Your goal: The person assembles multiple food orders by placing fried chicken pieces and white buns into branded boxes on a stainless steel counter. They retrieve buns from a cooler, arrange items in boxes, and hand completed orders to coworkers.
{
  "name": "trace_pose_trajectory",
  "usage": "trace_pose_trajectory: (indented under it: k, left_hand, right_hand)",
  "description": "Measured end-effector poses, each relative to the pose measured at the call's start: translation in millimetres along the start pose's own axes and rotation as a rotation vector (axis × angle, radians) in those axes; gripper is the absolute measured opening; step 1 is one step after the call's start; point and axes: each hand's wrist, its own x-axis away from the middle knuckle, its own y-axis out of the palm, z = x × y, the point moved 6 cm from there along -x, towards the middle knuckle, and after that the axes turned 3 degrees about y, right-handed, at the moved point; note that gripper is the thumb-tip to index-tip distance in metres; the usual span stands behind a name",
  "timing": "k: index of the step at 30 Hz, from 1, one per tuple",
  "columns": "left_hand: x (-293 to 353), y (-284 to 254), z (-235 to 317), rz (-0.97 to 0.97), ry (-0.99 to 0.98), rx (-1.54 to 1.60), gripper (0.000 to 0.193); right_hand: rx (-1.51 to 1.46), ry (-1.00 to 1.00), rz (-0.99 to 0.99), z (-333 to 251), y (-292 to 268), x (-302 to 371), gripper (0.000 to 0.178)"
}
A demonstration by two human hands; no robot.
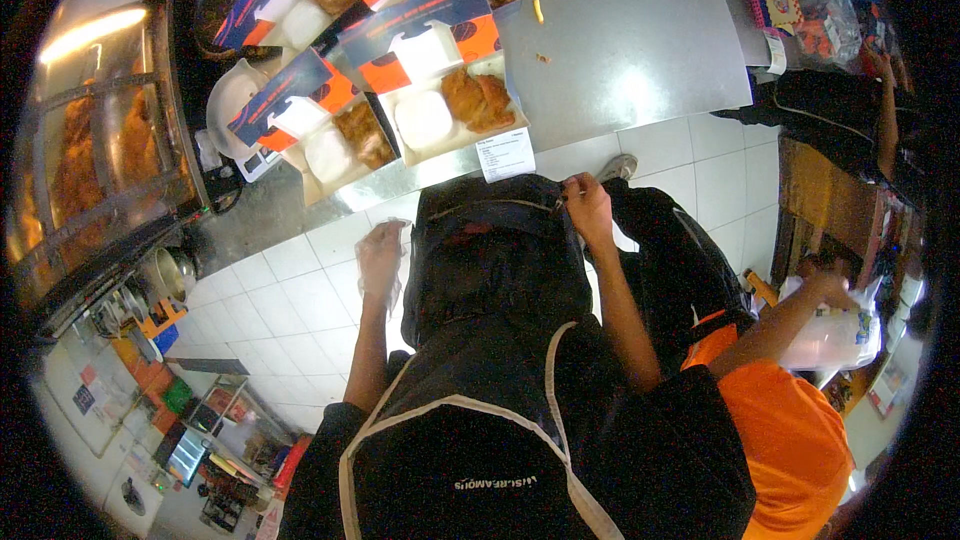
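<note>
My left hand (379, 258) hangs in front of the counter, left of my black apron (470, 440). Thin clear plastic, perhaps a glove, surrounds it, and blur hides its fingers. My right hand (588, 208) is closed in a pinch beside the dark cloth at my front; what it grips cannot be made out. Beyond both hands stand open meal boxes. The nearest box (418, 153) holds a white rice mound (423, 121) and browned chicken (478, 100). A printed white label (506, 156) hangs at its front edge. A similar box (318, 183) stands left of it.
The metal counter (620, 30) carries food scraps. At left is a lit glass display cabinet (105, 140). A person in an orange shirt (775, 440) stands close on my right, one hand near a plastic bag (830, 335). Another person's dark sleeve (830, 105) shows farther right.
</note>
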Motion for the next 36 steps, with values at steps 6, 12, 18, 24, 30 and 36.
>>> trace_pose_trajectory:
  k: [6, 12, 18, 24, 30, 36]
  left_hand:
    - [-4.7, 2.7, 73.1, 0.006, -0.062, 0.156, 0.024]
    - [-8.7, 5.4, 110.9, 0.008, -0.041, 0.292, 0.022]
    - [-4.2, 6.6, 103.4, 0.017, -0.069, 0.278, 0.020]
    - [-1.1, 9.3, 95.7, 0.004, -0.066, 0.238, 0.018]
    - [-0.1, 10.9, 93.2, -0.002, -0.069, 0.311, 0.016]
    - [-0.2, 9.9, 89.5, -0.006, -0.076, 0.305, 0.016]
  right_hand:
    - [-0.217, -0.103, 0.096, -29.0, -5.1, 1.9, 0.021]
    - [-0.281, -0.071, 0.097, -24.0, -0.5, -4.4, 0.018]
    - [-0.252, -0.089, 0.076, -6.6, -6.3, -5.5, 0.020]
    - [-0.248, -0.039, 0.068, 12.6, -3.9, -11.3, 0.023]
    - [-0.323, -0.009, 0.017, 15.5, 1.6, -9.3, 0.024]
    - [-0.296, 0.057, -0.054, 8.1, 2.5, -3.1, 0.026]
